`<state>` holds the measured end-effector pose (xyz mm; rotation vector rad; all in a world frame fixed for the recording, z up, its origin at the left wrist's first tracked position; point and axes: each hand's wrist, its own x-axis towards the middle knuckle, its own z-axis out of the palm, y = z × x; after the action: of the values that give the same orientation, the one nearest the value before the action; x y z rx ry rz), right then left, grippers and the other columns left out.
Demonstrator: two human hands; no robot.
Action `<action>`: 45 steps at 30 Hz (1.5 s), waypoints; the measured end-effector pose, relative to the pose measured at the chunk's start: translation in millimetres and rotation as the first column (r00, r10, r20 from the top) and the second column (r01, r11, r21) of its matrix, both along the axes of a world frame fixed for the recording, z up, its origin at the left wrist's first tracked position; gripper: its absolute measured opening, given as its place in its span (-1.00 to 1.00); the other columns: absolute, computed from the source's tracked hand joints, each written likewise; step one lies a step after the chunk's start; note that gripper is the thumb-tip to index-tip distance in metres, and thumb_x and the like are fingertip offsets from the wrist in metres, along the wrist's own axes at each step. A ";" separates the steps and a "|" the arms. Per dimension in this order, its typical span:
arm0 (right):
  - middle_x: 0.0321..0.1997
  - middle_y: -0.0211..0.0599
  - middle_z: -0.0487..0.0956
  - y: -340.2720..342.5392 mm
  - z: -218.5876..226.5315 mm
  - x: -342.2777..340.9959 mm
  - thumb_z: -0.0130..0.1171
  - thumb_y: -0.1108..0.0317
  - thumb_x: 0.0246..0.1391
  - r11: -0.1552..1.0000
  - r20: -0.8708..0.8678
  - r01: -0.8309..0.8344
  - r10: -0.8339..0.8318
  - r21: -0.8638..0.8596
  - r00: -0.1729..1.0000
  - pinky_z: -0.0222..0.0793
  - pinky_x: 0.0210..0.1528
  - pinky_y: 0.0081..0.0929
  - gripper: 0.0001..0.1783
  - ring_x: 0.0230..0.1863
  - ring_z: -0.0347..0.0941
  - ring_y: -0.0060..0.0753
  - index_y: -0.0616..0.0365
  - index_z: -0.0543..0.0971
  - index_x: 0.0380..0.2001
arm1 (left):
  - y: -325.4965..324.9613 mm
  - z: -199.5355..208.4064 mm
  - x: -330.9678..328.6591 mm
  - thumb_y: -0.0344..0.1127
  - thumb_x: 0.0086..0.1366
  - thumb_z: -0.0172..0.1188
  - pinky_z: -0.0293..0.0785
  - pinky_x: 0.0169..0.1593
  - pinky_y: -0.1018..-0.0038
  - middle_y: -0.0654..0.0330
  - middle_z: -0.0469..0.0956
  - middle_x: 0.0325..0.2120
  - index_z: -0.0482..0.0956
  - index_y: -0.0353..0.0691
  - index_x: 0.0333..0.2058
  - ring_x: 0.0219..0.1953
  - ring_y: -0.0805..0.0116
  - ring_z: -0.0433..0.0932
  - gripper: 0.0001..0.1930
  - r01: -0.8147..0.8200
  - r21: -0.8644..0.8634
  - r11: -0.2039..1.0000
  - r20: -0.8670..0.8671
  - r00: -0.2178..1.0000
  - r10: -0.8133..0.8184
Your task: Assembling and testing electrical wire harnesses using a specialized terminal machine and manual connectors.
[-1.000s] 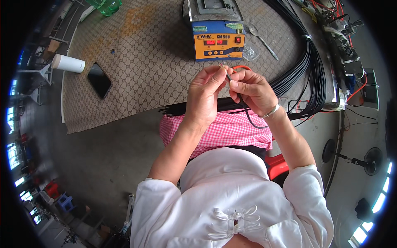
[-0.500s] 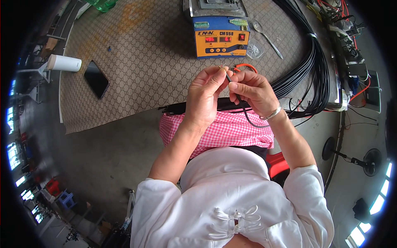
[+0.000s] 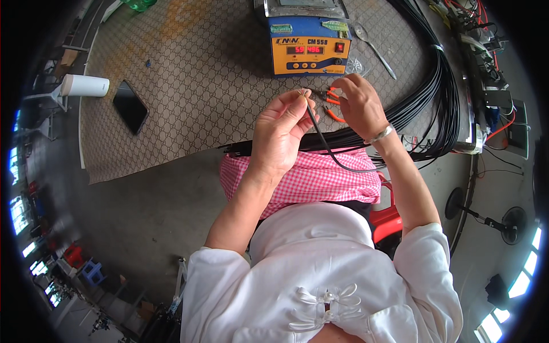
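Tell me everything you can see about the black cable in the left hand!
The black cable is thin, with a smooth cover that looks like plastic or rubber. The left hand pinches its upper end between thumb and fingers, where fine wires poke out, too small to tell their colours. It curves down and rightward, in view crossing the pink checked cloth; its other end can't be made out.

The left hand (image 3: 280,128) pinches a black cable (image 3: 322,138) while the right hand (image 3: 364,108) hovers beside an orange-handled tool (image 3: 334,115).

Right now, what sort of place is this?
Probably a workshop or small factory: a bundle of black cables, an orange-handled tool and a blue-and-orange machine lie on the table.
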<state>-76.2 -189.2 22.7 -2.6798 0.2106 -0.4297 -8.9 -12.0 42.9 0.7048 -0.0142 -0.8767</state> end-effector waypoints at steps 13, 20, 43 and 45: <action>-0.48 -0.39 0.49 -7.8 -1.6 -8.4 0.13 0.42 -0.08 0.671 -0.259 0.133 0.092 0.730 0.961 0.35 -0.42 -0.65 -0.54 -0.47 0.40 -0.63 0.15 0.36 -0.03 | 9.3 -12.7 6.0 -0.40 0.20 0.05 0.40 -0.18 0.55 0.25 0.45 -0.41 0.40 -0.29 -0.15 -0.33 0.51 0.42 -0.77 -0.023 0.062 0.998 0.092 0.996 0.018; -0.53 -0.44 0.48 27.7 26.4 -10.2 0.06 0.08 0.05 0.200 -0.069 0.024 0.223 0.980 0.972 0.33 -0.45 -0.70 -0.59 -0.47 0.38 -0.68 0.15 0.42 -0.13 | 6.1 -12.3 6.7 -0.36 0.19 0.09 0.35 -0.25 0.60 0.26 0.48 -0.39 0.43 -0.30 -0.14 -0.38 0.57 0.41 -0.74 0.035 0.048 0.998 0.031 0.999 -0.037; -0.77 -0.64 0.19 26.6 31.1 -4.9 0.06 -0.14 -0.04 0.414 -0.292 0.145 0.318 0.899 0.902 -0.04 -0.70 -0.70 -0.46 -0.71 0.07 -0.78 0.23 0.50 -0.46 | 3.0 -20.4 4.5 -0.40 0.17 0.10 0.37 -0.24 0.64 0.27 0.52 -0.40 0.50 -0.27 -0.26 -0.37 0.57 0.45 -0.84 -0.005 0.162 0.987 0.032 0.999 -0.001; -0.77 -0.64 0.19 26.4 30.9 -4.9 0.06 -0.13 -0.04 0.410 -0.296 0.152 0.315 0.899 0.902 -0.04 -0.70 -0.70 -0.46 -0.71 0.07 -0.78 0.24 0.50 -0.45 | 2.2 -19.9 4.0 -0.40 0.17 0.10 0.37 -0.24 0.64 0.27 0.52 -0.40 0.50 -0.28 -0.26 -0.37 0.56 0.45 -0.84 -0.013 0.155 0.988 0.029 1.000 0.009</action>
<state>-81.1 -162.8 53.6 -1.5842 0.3177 0.3000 -5.0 -9.9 22.9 0.8625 0.0327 -0.8636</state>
